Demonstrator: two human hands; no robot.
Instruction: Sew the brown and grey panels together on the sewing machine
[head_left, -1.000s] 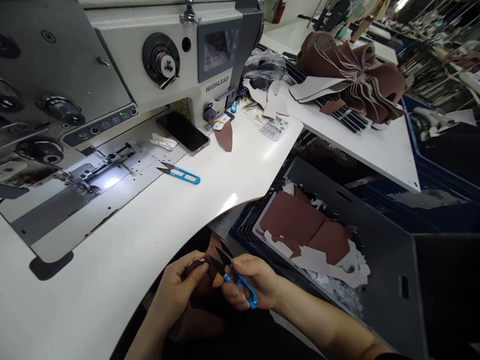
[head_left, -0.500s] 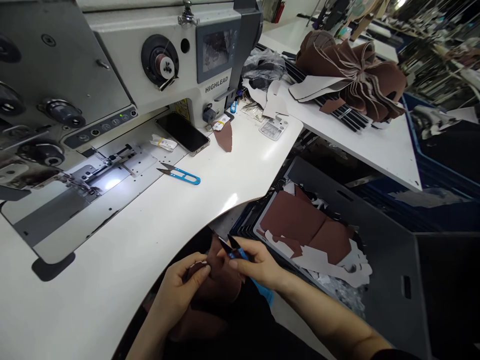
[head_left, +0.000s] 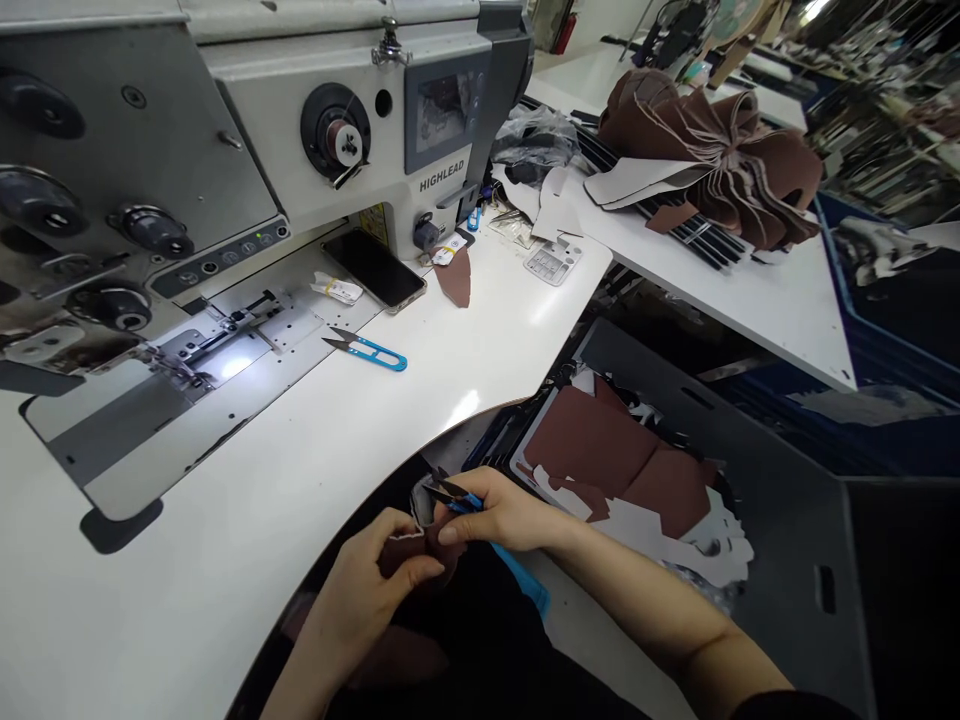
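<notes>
Over my lap, below the table edge, my left hand (head_left: pixel 375 575) pinches a piece of brown leather-like material (head_left: pixel 405 552) between thumb and fingers. Its pale edge shows along the fingertips. My right hand (head_left: pixel 499 515) is closed around blue-handled thread snips (head_left: pixel 461 500), whose dark blades point left, close to the material. The right thumb and fingers also touch the same piece. Part of the brown material hangs down, dim against my dark clothing. A second pair of blue thread snips (head_left: pixel 367 350) lies on the white table.
A sewing machine (head_left: pixel 360 150) stands on the white table (head_left: pixel 247 520), with a phone (head_left: pixel 375 268) and a brown scrap (head_left: pixel 454 278) beside it. To the right, a grey bin (head_left: pixel 780 540) holds brown and white offcuts (head_left: pixel 592 435). Bundled brown pieces (head_left: pixel 720 150) lie on the side table.
The material has been turned between my hands, so its pale underside and edge now show. The snips have tilted flatter, pointing left. The view has shifted slightly.
</notes>
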